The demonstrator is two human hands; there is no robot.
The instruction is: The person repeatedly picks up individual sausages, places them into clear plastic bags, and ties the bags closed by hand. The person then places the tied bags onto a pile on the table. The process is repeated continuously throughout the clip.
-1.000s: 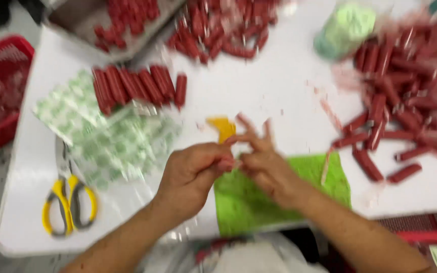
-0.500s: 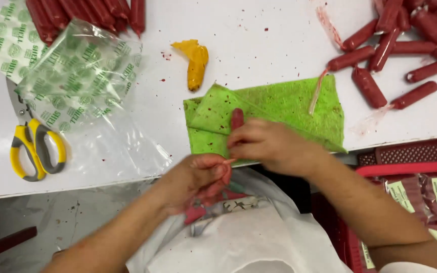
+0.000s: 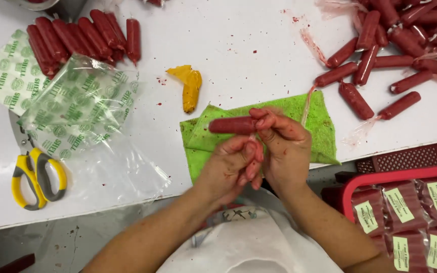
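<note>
My right hand (image 3: 284, 146) pinches a red sausage (image 3: 231, 125) by one end, holding it level over a green cloth (image 3: 319, 121) at the table's front edge. My left hand (image 3: 228, 169) sits just below it, fingers curled against the right hand and seemingly gripping a thin strip of clear casing beneath the sausage. Both hands are smeared with red. A yellow crumpled scrap (image 3: 190, 87) lies just beyond the cloth.
Loose red sausages (image 3: 370, 65) lie at the right, and a neat row of sausages (image 3: 77, 38) at the upper left. Printed clear bags (image 3: 77, 106) and yellow-handled scissors (image 3: 36, 177) lie at the left. A red crate (image 3: 405, 174) of packed sausages stands at the lower right.
The hands have risen from my lap to just above the green cloth, and the sausage now shows held out level to the left. The view has steadied from the earlier blur.
</note>
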